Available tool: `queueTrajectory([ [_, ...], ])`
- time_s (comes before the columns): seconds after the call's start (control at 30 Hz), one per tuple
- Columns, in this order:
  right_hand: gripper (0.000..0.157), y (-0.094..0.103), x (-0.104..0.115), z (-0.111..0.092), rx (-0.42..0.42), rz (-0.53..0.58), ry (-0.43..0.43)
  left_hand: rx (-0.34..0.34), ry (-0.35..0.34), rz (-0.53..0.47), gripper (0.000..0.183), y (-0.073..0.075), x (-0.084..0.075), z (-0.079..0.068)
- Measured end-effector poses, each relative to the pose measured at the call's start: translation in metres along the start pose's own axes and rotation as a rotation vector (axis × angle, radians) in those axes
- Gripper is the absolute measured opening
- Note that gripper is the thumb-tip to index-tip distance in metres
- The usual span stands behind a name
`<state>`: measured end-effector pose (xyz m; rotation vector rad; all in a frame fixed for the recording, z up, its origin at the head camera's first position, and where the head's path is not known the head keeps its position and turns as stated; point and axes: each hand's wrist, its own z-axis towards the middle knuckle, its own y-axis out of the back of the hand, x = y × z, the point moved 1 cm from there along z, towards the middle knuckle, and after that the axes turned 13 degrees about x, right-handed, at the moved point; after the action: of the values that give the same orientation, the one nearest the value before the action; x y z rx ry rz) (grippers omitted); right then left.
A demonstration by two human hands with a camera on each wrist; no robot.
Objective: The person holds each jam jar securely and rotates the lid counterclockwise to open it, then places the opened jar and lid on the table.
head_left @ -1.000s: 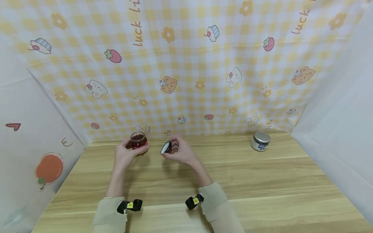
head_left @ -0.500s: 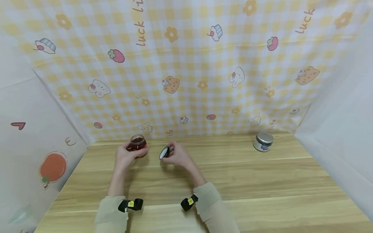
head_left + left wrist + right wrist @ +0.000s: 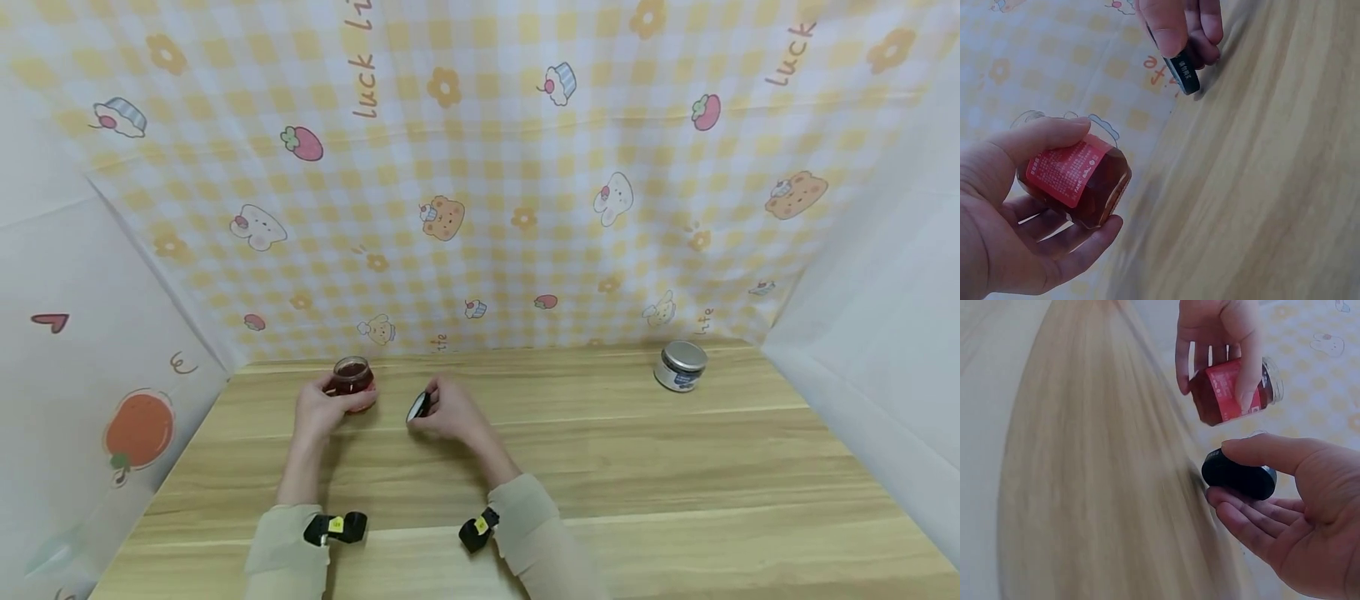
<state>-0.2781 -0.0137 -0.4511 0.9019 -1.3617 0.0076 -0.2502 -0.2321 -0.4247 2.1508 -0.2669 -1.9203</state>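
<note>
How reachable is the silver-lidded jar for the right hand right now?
Probably not graspable yet: the right hand is pinching the black lid. The way looks free, though: nothing shows standing between that hand and the silver-lidded jar.

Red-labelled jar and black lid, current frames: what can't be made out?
Red-labelled jar, fine print: left wrist view, too small and blurred.
Its lower side: head view, partly behind the left hand.
Black lid, one end: left wrist view, behind the right hand.
Its inner face: small in head view, turned away in right wrist view.
</note>
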Motion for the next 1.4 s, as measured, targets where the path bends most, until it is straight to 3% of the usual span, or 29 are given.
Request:
queueTrajectory([
  [1.03,0.045,-0.021,0.010,0.029,0.017,-0.018,-0.092,-0.051,0.065,-0.077,0.072,0.008,0.020,0.005],
  [1.4,0.045,-0.026,0.010,0.039,0.028,-0.085,-0.109,-0.140,0.076,0.013,0.069,0.013,0.028,0.012],
])
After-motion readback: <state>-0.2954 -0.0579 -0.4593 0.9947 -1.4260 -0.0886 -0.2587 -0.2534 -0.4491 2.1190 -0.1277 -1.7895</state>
